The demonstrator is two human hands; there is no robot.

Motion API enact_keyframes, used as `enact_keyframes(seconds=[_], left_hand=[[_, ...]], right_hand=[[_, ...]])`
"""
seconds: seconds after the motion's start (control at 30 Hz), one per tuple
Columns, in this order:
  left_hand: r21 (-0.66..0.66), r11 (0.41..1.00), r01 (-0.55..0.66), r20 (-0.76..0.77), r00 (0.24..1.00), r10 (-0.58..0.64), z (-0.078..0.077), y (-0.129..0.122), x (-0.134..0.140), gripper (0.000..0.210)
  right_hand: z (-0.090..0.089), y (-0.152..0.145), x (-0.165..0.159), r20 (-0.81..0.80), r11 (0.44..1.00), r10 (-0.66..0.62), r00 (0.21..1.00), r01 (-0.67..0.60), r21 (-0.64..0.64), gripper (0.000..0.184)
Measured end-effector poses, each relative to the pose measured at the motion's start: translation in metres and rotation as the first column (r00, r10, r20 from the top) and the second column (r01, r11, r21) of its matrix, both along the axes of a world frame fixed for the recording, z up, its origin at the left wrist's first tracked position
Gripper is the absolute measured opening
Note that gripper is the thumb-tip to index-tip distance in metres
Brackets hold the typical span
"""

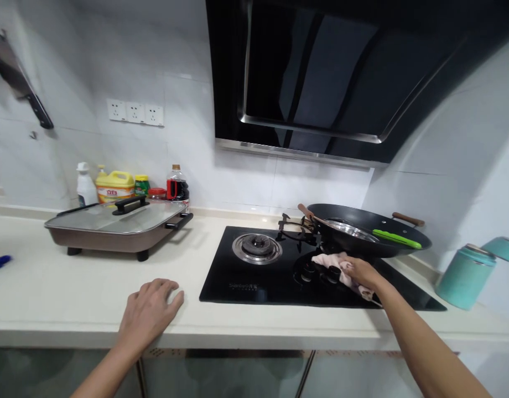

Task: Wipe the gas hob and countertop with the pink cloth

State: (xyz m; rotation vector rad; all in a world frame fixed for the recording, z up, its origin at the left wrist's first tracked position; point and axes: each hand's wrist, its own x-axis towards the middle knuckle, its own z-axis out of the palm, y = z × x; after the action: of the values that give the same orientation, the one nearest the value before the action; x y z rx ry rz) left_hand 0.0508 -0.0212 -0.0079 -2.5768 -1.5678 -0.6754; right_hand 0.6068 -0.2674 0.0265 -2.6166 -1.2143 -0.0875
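A lidded pan [109, 240] stands before a yellow jug [114, 188] and white bottle [86, 187], a teal canister [466, 278] far right.

Two hands [150, 307], one cloth [333, 261], one hob [238, 276] and two knobs [307, 271] are in view. There are also one wok [366, 214], one lidded pan [113, 240], one hood [312, 72] and three sockets [135, 113].
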Motion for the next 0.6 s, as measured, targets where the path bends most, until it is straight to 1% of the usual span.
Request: enact_keyframes(seconds=[0.07, 0.1, 0.27, 0.33, 0.43, 0.53, 0.6], left_hand=[[0.000, 1.000, 0.007, 0.003, 1.000, -0.007, -0.001, 0.001, -0.001, 0.050], [-0.001, 1.000, 0.009, 0.004, 1.000, -0.009, -0.002, 0.002, -0.001, 0.050], [0.011, 1.000, -0.001, 0.008, 1.000, 0.001, -0.005, 0.003, -0.002, 0.046], [0.015, 1.000, -0.003, 0.004, 1.000, 0.003, -0.006, 0.003, -0.002, 0.045], [0.006, 1.000, -0.010, 0.006, 1.000, 0.010, -0.006, 0.003, -0.002, 0.042], [-0.002, 1.000, -0.016, 0.011, 1.000, 0.016, -0.004, 0.002, -0.001, 0.039], [-0.023, 1.000, -0.020, 0.013, 1.000, 0.020, -0.002, 0.001, -0.001, 0.038]], right_hand=[[0.004, 0.021, 0.003, -0.039, 0.998, 0.055, 0.998, -0.055, -0.011, 0.041], [0.006, 0.030, 0.004, -0.056, 0.998, 0.063, 0.996, -0.065, -0.028, 0.041], [0.014, 0.074, 0.009, -0.084, 0.992, 0.039, 0.996, -0.049, -0.117, 0.042], [0.013, 0.091, 0.010, -0.085, 0.990, 0.056, 0.995, -0.066, -0.126, 0.048], [0.008, 0.119, 0.006, -0.085, 0.984, 0.121, 0.989, -0.130, -0.118, 0.061], [0.005, 0.150, -0.006, -0.086, 0.970, 0.190, 0.978, -0.201, -0.136, 0.063], [0.006, 0.167, -0.018, -0.068, 0.961, 0.223, 0.972, -0.231, -0.155, 0.062]])
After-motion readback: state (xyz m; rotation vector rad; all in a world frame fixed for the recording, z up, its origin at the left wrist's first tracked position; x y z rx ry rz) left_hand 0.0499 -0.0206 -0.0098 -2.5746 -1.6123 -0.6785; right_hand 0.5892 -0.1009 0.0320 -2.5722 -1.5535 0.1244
